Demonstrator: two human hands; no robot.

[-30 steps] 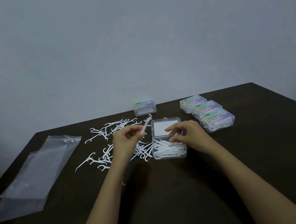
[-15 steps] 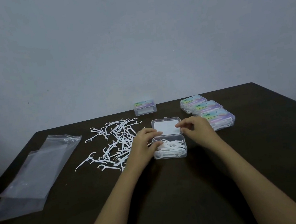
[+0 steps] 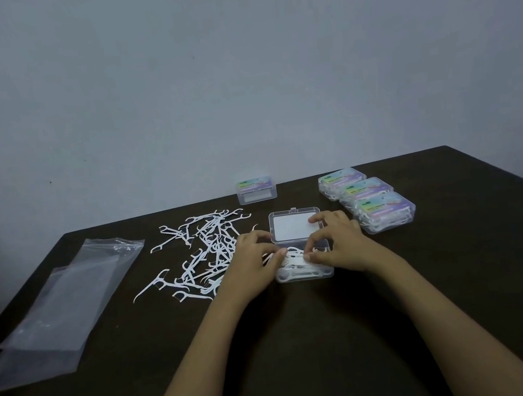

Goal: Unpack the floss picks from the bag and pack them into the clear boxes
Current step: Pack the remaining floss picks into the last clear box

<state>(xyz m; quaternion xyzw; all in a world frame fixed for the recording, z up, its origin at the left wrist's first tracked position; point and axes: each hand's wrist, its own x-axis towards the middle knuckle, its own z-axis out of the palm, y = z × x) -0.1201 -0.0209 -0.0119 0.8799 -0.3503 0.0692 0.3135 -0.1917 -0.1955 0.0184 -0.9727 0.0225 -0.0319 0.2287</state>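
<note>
Floss picks [image 3: 297, 259] fill the open clear box [image 3: 291, 229] and three shut boxes [image 3: 385, 214]

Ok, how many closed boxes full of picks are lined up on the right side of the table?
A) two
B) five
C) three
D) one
C: three filled closed boxes sit in a row just right of the open box.

White floss picks [image 3: 208, 248] lie on the dark brown desk [image 3: 465, 287] beside a colourless see-through bag [image 3: 68, 306]. The closed clear boxes [image 3: 365, 190] bear pastel green-to-pink labels; the open box [image 3: 291, 227] holds a white card.
</note>
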